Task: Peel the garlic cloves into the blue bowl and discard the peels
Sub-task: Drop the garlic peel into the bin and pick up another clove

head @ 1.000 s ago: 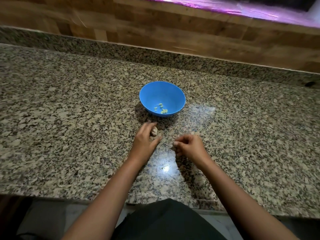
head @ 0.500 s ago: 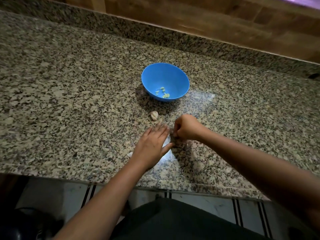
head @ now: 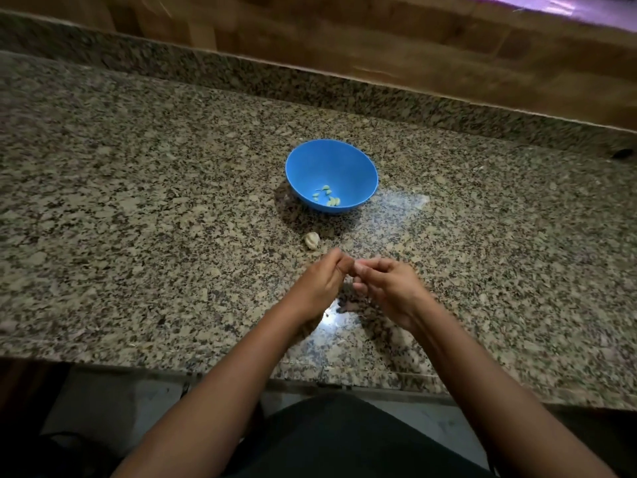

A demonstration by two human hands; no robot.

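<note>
We see two bare hands meet fingertip to fingertip above a speckled granite countertop (head: 138,208), just short of its near edge. The left hand (head: 319,288) has its fingers curled in, thumb pressed toward the forefinger; the right hand (head: 389,288) mirrors it, fingers bent and tips turned toward the left. Both appear to pinch something small between them, but motion blur hides it and we cannot tell what it is.

Just beyond the hands, apart from them, a pale unpeeled garlic piece (head: 311,240) lies on the stone, too small for us to read its long axis. Past it stands the blue bowl (head: 331,163), upright and mouth up, with several peeled garlic cloves (head: 327,196) resting loose on its near inner slope; they lie at mixed angles, with no common direction.

We note broad bare granite to the left and right of the bowl. At the back a low granite upstand (head: 241,77) meets a wooden wall panel (head: 379,36). The near counter edge (head: 206,370) runs across the lower frame, and both forearms cross it.
</note>
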